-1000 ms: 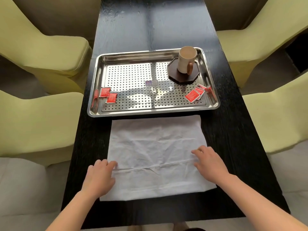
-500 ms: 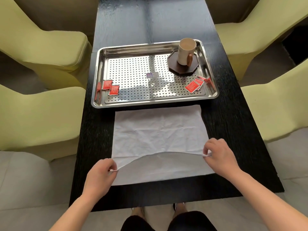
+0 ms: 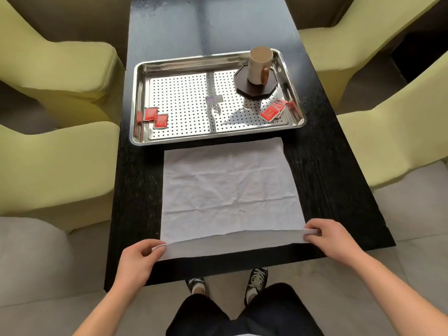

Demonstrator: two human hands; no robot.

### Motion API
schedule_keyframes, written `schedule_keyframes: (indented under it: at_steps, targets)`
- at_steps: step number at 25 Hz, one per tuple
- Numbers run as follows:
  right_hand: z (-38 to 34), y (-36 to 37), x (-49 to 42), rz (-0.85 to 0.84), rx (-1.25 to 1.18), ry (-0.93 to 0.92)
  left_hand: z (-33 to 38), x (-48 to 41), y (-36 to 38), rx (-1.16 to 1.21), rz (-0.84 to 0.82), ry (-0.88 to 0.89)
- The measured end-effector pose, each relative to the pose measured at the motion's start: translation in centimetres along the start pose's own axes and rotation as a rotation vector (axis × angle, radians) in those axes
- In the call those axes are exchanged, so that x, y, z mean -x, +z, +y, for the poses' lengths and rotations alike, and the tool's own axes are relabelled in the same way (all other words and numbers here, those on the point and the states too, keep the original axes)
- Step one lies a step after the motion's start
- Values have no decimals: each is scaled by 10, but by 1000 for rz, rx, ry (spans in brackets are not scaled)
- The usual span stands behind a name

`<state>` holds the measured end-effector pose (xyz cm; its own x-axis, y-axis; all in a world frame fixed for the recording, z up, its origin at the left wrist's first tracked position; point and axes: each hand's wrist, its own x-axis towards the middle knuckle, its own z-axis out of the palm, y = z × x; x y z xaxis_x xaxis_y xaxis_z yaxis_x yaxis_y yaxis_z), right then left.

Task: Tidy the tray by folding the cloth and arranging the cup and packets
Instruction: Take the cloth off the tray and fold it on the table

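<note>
Right at the near edge of the bench (image 3: 339, 185), both hands are pinched shut on the white cloth (image 3: 230, 190). The left hand (image 3: 137, 259) has its thumb and fingers closed on the cloth's near left corner, and the right hand (image 3: 331, 240) grips the near right corner the same way. Between them the near hem is lifted just off the black bench top and pulled taut into a straight raised band, while the rest of the cloth lies flat and creased, reaching to just short of the tray.

Beyond the cloth, the perforated steel tray (image 3: 218, 139) sits crosswise on the bench, its near rim just beside the cloth's far edge. In the tray's far right corner a beige cup (image 3: 259, 65) with a brown handle stands upright on a dark octagonal coaster (image 3: 257, 89). Near the tray's near right corner lies a fanned, overlapping cluster of red packets (image 3: 272, 112). At the near left corner lie two more red packets (image 3: 156, 117), touching each other, close to the rim. A small pale label (image 3: 214, 99) sits at the tray's middle.

Yellow-green chairs (image 3: 60, 166) flank the bench on both sides. Below the near edge, the person's dark trousers and black sneakers (image 3: 258, 278) show against the pale floor.
</note>
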<state>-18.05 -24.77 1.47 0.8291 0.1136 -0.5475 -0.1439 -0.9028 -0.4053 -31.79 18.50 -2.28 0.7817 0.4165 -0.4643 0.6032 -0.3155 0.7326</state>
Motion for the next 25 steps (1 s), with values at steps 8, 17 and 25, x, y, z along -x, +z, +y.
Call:
schedule_keyframes:
  at_steps: [8,17,25]
  targets:
    - [4,-23,-14,-25,-230,-29,-6,23,4,126,91,-106]
    - [9,-7,-27,97,-325,22,19,2,7,181,101,-59]
    - [-55,-41,-127,236,-270,-24,56,-80,5,405,297,-171]
